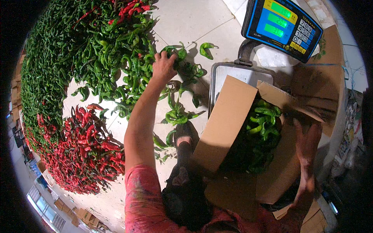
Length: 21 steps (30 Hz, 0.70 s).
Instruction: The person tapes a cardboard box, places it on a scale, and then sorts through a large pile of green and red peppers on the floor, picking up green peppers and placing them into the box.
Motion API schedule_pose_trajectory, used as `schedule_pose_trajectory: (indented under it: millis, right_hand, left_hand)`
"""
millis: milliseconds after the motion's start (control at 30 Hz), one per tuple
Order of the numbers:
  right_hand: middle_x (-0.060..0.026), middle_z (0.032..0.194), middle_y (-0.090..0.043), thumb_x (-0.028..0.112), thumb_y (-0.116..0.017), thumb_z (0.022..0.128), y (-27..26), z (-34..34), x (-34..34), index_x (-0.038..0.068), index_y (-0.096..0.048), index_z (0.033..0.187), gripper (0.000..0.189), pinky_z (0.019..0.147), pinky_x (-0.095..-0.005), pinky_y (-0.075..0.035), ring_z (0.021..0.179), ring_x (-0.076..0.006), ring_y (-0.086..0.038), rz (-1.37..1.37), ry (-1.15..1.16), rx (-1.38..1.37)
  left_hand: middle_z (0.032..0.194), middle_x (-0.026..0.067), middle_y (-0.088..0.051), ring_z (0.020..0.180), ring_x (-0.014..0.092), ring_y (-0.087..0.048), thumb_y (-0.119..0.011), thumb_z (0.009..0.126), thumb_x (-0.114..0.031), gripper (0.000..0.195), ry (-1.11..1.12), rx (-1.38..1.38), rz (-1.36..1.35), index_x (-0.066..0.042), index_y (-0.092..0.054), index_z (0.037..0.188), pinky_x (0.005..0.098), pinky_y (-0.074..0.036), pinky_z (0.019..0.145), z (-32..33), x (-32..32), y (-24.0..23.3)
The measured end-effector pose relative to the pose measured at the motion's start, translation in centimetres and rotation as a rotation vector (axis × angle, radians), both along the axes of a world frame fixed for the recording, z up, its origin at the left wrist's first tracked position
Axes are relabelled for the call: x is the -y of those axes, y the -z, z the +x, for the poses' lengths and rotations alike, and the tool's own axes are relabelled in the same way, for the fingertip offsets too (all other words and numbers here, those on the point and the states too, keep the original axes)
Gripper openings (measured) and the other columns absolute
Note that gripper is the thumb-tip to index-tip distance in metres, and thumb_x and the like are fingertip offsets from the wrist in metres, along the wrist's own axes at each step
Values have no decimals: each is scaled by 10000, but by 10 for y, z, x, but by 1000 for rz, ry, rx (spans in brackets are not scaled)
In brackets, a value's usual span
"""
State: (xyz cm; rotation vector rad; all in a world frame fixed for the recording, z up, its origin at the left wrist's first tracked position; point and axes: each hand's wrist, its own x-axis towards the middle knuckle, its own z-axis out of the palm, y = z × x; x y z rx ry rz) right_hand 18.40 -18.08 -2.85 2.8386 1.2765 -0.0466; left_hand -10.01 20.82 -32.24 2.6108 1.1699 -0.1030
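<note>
My left hand [164,67] reaches to the edge of a large heap of green chili peppers [107,58] on the floor, its fingers curled down among several peppers; whether it grips one is hidden. At the right, my right hand [308,137] rests against the outer flap of an open cardboard box [225,122], fingers spread. Green peppers [263,119] lie inside the box, partly in shadow. Under the box is the metal platform of an electronic scale [242,71], whose lit display head [282,27] stands at the top right.
A pile of red chili peppers [87,145] lies at the lower left. Loose green peppers [179,116] are scattered between the heap and the box, near my foot [184,141]. Flattened cardboard [320,72] lies right of the scale. More cardboard boxes [87,217] stand far off at the bottom left.
</note>
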Motion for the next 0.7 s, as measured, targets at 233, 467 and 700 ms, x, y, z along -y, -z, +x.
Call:
schedule_pose_trajectory:
  millis: [233, 467, 700]
  right_hand:
    - [-260, 1322, -514, 306, -685, 932, 11, 1, 1, -55, -465, 1348, 594, 1052, -485, -375, 1229, -412, -489, -30, 25, 99]
    - [-293, 1208, -586, 405, -708, 883, 11, 7, 2, -84, -517, 1264, 648, 1009, -504, -411, 1125, -471, -543, 32, -96, 186]
    - [-287, 1191, -592, 449, -704, 876, 11, -3, -15, -84, -525, 1253, 677, 982, -496, -441, 1129, -457, -562, 45, -51, 89]
  left_hand:
    - [1205, 157, -568, 1003, 267, -618, -823, 728, -149, 588, -363, 703, -201, -12, -553, 1233, 365, -555, 868, -89, 40, -86]
    - [1160, 131, -627, 1014, 266, -652, -766, 721, -70, 682, -727, 1039, -757, -15, -460, 1328, 379, -573, 888, -103, 120, -229]
    - [1228, 172, -611, 1098, 317, -626, -860, 710, -222, 694, 351, 944, -883, -18, -536, 1290, 413, -518, 949, -32, 191, -285]
